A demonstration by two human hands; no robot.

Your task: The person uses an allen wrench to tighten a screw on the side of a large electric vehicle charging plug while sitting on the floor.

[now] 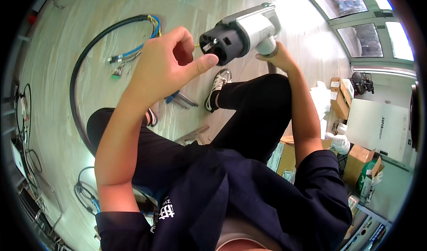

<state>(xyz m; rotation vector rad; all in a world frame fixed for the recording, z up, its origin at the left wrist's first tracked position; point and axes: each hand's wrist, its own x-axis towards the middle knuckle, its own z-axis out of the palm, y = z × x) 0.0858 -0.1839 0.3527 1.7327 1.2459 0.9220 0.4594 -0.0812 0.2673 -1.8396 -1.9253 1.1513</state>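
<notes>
A charging connector (258, 28), with a light-grey body and a round black socket end, is raised above my knees. Its black end faces left, and something metallic shows inside it. My right hand (281, 57) grips its lower grey part from the right; most of those fingers are hidden. In front of the black end is my left hand (175, 59), its thumb stretched toward the face and its index finger bent, with a gap between them. The thumb tip overlaps the connector's edge; I cannot tell whether it touches. Nothing shows in this hand, though its other fingers are hidden.
A thick black cable (76, 73) curves over the floor at the left, ending in blue and thin loose wires (126, 55). Blue-handled tools (180, 99) lie between my feet. Cardboard boxes (340, 99) and white wrapping (321, 102) are at the right. Thinner cables (84, 188) lie lower left.
</notes>
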